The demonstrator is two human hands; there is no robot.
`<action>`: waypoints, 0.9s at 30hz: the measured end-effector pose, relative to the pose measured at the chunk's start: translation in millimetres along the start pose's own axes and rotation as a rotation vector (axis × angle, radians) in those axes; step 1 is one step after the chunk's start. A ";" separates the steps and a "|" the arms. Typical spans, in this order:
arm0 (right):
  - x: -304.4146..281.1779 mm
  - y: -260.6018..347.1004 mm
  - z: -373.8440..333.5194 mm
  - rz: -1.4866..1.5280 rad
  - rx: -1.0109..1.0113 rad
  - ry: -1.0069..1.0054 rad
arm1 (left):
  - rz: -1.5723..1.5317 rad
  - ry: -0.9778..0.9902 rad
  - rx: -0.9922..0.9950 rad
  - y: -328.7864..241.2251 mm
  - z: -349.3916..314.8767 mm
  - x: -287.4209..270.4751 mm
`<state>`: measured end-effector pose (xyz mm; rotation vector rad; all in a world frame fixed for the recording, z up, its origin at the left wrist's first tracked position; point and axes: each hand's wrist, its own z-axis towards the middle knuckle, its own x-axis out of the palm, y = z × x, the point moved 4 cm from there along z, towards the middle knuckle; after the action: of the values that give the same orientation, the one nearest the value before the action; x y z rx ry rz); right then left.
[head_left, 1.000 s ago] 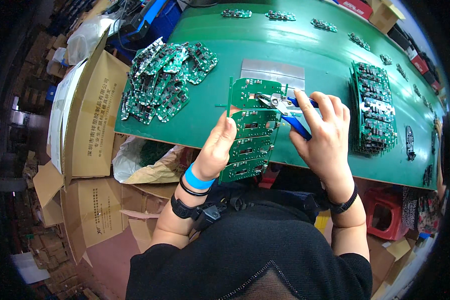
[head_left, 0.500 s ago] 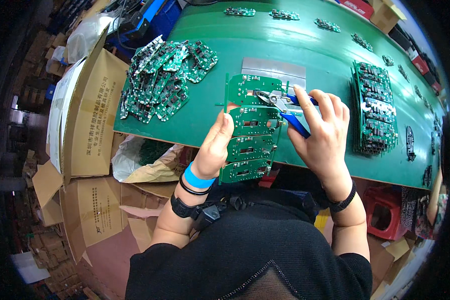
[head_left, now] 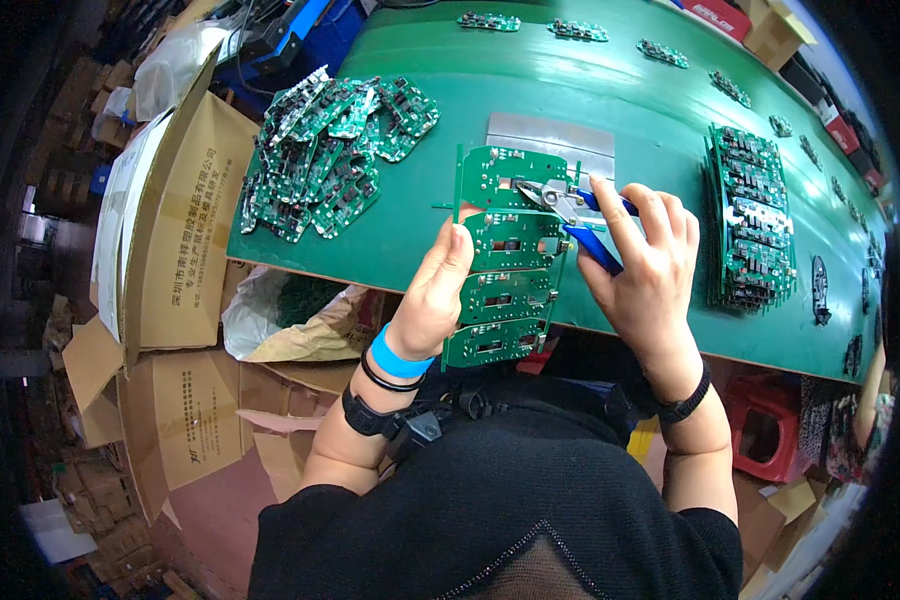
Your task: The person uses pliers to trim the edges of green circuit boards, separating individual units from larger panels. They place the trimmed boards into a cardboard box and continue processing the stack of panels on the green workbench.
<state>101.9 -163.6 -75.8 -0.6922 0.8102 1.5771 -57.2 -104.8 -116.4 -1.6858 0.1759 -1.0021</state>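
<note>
My left hand [head_left: 437,293] is closed on the left edge of a green circuit board panel [head_left: 510,255], made of several joined boards and held up over the table's near edge. Blue-handled cutting pliers [head_left: 598,247] are gripped in my right hand [head_left: 653,263]. Their metal jaws lie over the seam below the panel's top board; whether they touch it I cannot tell. Behind the panel's top, a grey metal plate [head_left: 560,137] rests on the green table [head_left: 440,180].
A heap of separated circuit boards [head_left: 335,150] lies to the left, a stack of uncut panels [head_left: 750,220] to the right. Single boards [head_left: 578,31] are spaced along the far and right sides. Cardboard boxes [head_left: 195,215] and a plastic bag [head_left: 270,315] stand left; a red stool [head_left: 765,425] is lower right.
The single boards at the far side have shifted a little to the right. Both hands, the panel and the pliers stay almost in the same place.
</note>
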 end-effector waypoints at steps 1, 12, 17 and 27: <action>0.6 -0.3 -0.2 0.005 -0.002 0.005 | 0.031 0.005 -0.010 1.3 0.1 -1.6; -2.8 -10.8 0.3 0.223 0.072 -0.152 | -0.207 -0.039 -0.125 0.0 -5.3 -15.8; -0.1 -17.9 -8.9 0.242 0.145 -0.049 | -0.775 0.164 -0.165 5.9 -0.9 -29.9; 0.5 -32.8 -11.3 0.176 0.207 -0.023 | -0.522 -0.036 -0.203 13.1 -3.0 -28.7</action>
<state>134.2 -169.7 -86.9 -0.4626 1.0232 1.6261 -72.6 -95.5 -142.4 -1.9863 -0.2062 -1.3704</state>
